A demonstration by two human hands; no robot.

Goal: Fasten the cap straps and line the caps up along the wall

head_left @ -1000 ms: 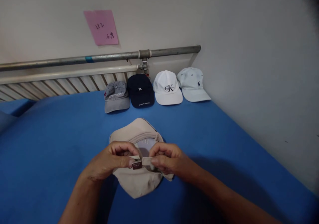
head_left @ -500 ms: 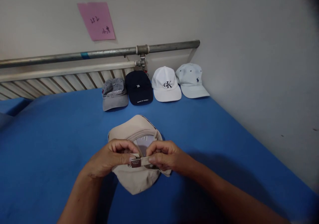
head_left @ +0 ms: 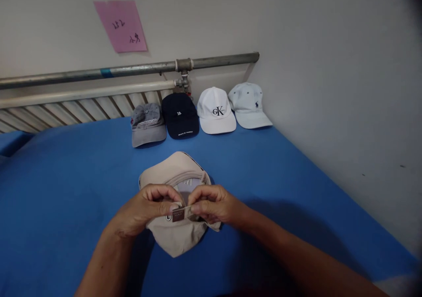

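A beige baseball cap point(head_left: 180, 237) lies upside down on the blue surface in front of me, its brim pointing away. At its back, a strap passes through a metal buckle point(head_left: 178, 215). My left hand point(head_left: 154, 204) pinches the strap end at the buckle's left side, thumb on top. Close beside it, my right hand point(head_left: 214, 204) grips the strap point(head_left: 187, 211) between thumb and fingers, just right of the buckle. Part of the cap's inside shows between the hands; the fingertips hide some of the strap.
A grey cap point(head_left: 149, 125), a navy cap point(head_left: 180, 115), a white cap point(head_left: 216, 111) and a pale blue cap point(head_left: 250, 105) stand in a row at the back. Behind them are a radiator point(head_left: 99, 108) and a metal pipe point(head_left: 138, 70). A wall point(head_left: 346, 90) borders the right side.
My right hand has moved closer to the buckle, and less strap shows between them. The buckle has tilted slightly. The whole view has shifted a little.
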